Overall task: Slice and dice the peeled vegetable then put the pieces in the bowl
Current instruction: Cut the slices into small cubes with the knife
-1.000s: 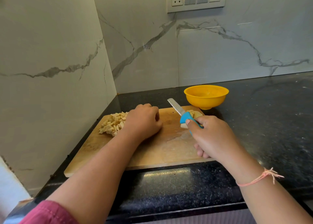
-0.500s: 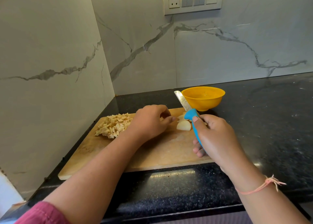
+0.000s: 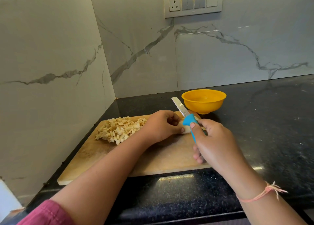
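A wooden cutting board [image 3: 158, 158] lies on the black counter. A heap of pale diced vegetable pieces [image 3: 119, 129] sits at its far left. My left hand [image 3: 161, 126] pinches a pale peeled vegetable piece [image 3: 186, 129] near the board's far right. My right hand [image 3: 215, 144] grips a knife [image 3: 186, 117] by its blue handle, blade pointing away over that piece. The yellow bowl [image 3: 203, 102] stands just beyond the board; I see nothing in it.
Marble walls close the corner on the left and at the back, with a switch panel [image 3: 192, 2] high up. The black counter [image 3: 265, 122] stretches to the right. Its front edge runs below my arms.
My left hand has moved right from the diced heap and taken hold of the vegetable piece. The knife has shifted over that piece.
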`<state>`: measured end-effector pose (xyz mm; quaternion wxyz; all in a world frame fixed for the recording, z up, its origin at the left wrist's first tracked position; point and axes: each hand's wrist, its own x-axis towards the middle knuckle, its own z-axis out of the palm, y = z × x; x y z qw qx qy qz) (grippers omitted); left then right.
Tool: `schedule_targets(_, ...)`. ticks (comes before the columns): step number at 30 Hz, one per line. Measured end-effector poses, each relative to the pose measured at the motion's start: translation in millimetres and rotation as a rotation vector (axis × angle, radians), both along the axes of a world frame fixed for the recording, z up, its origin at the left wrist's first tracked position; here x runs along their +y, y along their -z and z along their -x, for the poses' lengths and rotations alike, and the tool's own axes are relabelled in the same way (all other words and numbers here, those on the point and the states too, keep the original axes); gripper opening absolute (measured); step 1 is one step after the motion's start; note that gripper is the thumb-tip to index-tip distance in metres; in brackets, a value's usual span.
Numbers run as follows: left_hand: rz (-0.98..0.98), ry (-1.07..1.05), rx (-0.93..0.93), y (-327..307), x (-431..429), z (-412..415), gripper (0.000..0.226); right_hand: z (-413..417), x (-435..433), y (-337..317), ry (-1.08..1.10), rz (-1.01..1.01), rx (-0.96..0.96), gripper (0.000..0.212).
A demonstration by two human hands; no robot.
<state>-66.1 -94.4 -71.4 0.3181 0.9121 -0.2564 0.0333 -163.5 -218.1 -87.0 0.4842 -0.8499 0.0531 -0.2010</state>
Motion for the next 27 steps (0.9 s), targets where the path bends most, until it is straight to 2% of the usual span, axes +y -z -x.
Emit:
schedule_targets(3, -0.063, -0.076, -0.055, 1.5, 9.8, 0.2, 0.02, 0.7, 0.6, 0.3, -0.003, 0.008, -0.004, 0.035)
schedule_targets(7, -0.105, -0.195, -0.094, -4.3, 28.7, 2.4, 0.039, 0.9, 1.6, 2.0, -0.006, 0.032, -0.015, 0.034)
schedule_targets(13, -0.233, -0.27, -0.039, -7.0, 30.1, 1.3, 0.037, 1.6, 7.2, 4.0, -0.002, 0.091, -0.046, 0.025)
schedule_targets(18, -0.218, -0.242, 0.052, -11.0, 30.9, 0.8, 0.044, -0.1, 10.7, 0.7, -0.005, 0.07, -0.048, 0.011)
schedule_targets(21, -0.246, -0.201, 0.095, -13.5, 37.0, 1.7, 0.046, -2.6, 13.8, 0.4, -0.013, 0.071, -0.048, 0.018)
schedule_targets(27, -0.263, -0.122, 0.042, -10.4, 43.0, -2.2, 0.051, -6.1, 14.3, -0.7, -0.012, 0.128, -0.073, 0.023)
